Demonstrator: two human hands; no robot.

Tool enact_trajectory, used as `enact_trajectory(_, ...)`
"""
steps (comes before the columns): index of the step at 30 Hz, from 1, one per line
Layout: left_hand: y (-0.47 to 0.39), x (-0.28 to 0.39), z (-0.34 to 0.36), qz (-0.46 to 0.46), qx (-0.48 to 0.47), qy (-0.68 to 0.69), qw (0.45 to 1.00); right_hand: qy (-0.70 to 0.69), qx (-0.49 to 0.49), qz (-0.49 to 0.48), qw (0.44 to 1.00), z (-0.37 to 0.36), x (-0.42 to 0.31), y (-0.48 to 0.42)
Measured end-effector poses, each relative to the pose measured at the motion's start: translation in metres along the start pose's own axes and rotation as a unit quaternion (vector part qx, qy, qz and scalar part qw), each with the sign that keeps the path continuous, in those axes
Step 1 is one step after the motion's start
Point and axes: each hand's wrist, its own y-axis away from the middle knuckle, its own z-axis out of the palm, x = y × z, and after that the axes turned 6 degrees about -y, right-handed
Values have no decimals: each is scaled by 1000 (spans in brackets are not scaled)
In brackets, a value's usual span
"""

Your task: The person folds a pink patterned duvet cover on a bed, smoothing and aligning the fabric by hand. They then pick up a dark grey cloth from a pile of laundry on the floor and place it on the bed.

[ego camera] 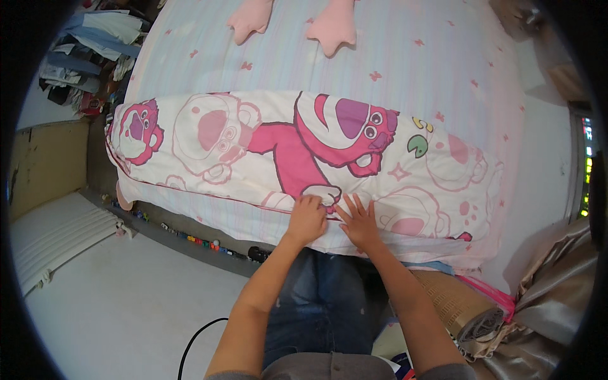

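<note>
A white quilt or cover (256, 185) printed with pink bears lies in a long folded strip across the near end of the bed. Dark red piping runs along part of its near edge. My left hand (308, 221) rests on that edge with bent fingers; whether it pinches the cloth is hidden. Just to its right, my right hand (361, 223) lies on the same cloth, palm down with fingers spread. Under the strip is a pale striped bedsheet (294, 76) with small pink bows.
Two pink plush feet (335, 31) lie on the far bed. A rolled woven mat (451, 304) and a shiny curtain (555, 285) are at right. Small toys (199, 241) line a ledge left of the bed. Clothes (95, 42) are piled at upper left. A black cable (192, 339) curves at lower left.
</note>
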Motion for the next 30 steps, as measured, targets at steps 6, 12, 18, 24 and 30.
enact_trajectory(6,-18,26,24,-62,83,-32,994,1,-69,22,997,13,5,-3)
enact_trajectory(12,5,-8,30,-286,17,-96,953,14,-115,41,992,9,1,-8)
enact_trajectory(18,48,-102,-5,-308,87,-145,936,35,-123,48,991,9,2,-9)
enact_trajectory(24,-15,-31,18,-85,102,-6,991,52,-142,62,986,12,-5,-11)
enact_trajectory(30,-73,-36,26,-14,152,-96,984,41,-129,73,988,3,-15,-17)
